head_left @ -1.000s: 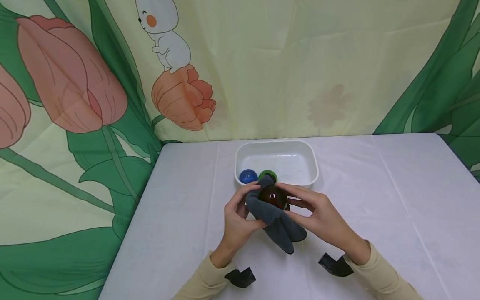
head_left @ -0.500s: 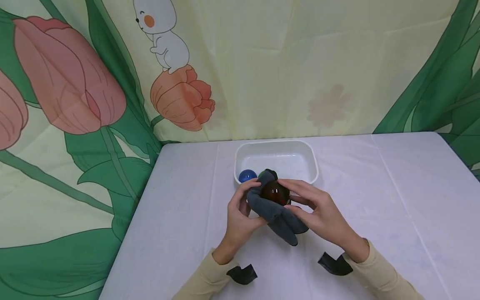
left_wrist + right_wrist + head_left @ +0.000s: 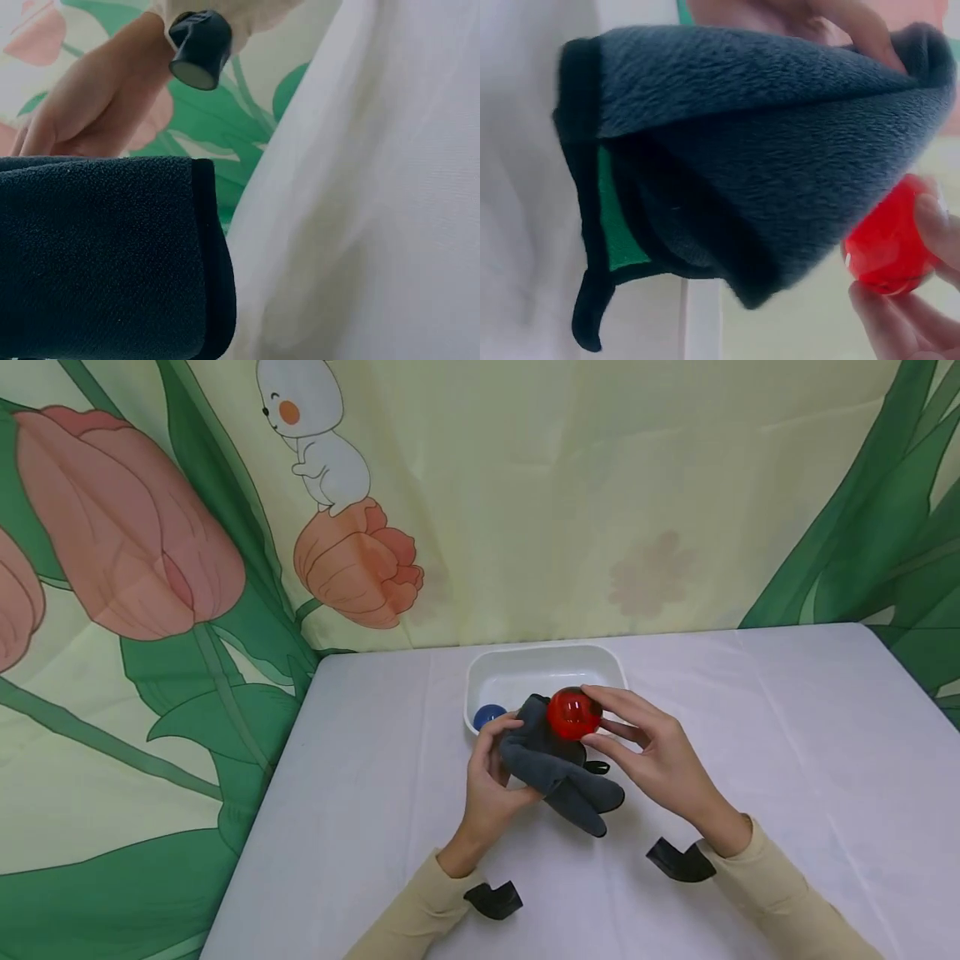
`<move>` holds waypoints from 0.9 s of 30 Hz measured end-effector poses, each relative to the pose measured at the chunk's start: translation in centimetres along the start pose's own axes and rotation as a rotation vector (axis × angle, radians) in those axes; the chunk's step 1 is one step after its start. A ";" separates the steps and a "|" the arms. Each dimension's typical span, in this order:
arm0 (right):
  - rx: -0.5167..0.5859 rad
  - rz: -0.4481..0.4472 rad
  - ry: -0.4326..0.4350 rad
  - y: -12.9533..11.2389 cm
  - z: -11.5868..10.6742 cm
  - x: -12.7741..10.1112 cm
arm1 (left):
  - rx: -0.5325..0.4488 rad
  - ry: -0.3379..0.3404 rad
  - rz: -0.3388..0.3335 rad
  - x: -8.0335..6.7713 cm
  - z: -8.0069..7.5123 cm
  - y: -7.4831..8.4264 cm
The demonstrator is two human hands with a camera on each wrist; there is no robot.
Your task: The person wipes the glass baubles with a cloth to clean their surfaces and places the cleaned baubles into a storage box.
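Observation:
A dark grey fleecy cloth with black edging hangs folded in my left hand, whose fingers and thumb grip it at its left side. Between the fingertips and thumb of my right hand is a glossy red ball, held at the cloth's upper right. In the right wrist view the red ball shows just beyond the cloth, partly covered by it. The left wrist view is largely filled by the cloth, with the left hand behind it.
Behind the hands, a white tray stands at the table's back edge. A blue ball lies in its front left corner. The white-covered table meets a floral curtain at the back.
My right hand has moved the red ball up and right, out of the cloth's fold. It looked dark earlier and is bright red now. The green ball in the tray has become hidden.

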State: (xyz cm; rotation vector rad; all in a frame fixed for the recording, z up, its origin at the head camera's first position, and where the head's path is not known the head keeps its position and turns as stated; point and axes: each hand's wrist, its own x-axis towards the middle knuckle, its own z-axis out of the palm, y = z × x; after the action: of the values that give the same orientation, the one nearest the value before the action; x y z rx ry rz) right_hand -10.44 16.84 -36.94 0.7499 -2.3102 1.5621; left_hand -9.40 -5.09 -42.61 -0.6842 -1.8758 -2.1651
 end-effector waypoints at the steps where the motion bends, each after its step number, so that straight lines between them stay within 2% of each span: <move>1: -0.007 0.010 0.009 0.2 0.0 0.1 | -0.006 0.007 -0.004 0.0 0.1 -0.2; 6: -0.012 0.047 0.037 1.1 -0.3 0.7 | -0.009 0.025 -0.046 -0.5 0.3 -1.2; 12: -0.030 0.101 0.004 2.4 -0.4 1.5 | 0.067 0.012 -0.113 -1.5 0.0 -1.7; 19: -0.042 0.143 -0.040 3.8 0.1 2.2 | 0.164 -0.056 -0.130 -2.5 -2.2 -1.5; 24: -0.041 0.167 -0.048 4.9 0.5 2.4 | 0.185 -0.076 -0.143 -3.2 -4.0 -1.8; 27: -0.045 0.179 -0.053 5.3 0.7 2.5 | 0.207 -0.087 -0.173 -3.7 -5.0 -1.8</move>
State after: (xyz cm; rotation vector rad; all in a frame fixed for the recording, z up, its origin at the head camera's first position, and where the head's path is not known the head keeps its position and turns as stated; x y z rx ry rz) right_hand -15.36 17.06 -40.15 0.5952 -2.5024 1.5739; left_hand -8.03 -10.16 -46.39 -0.6036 -2.2402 -2.0263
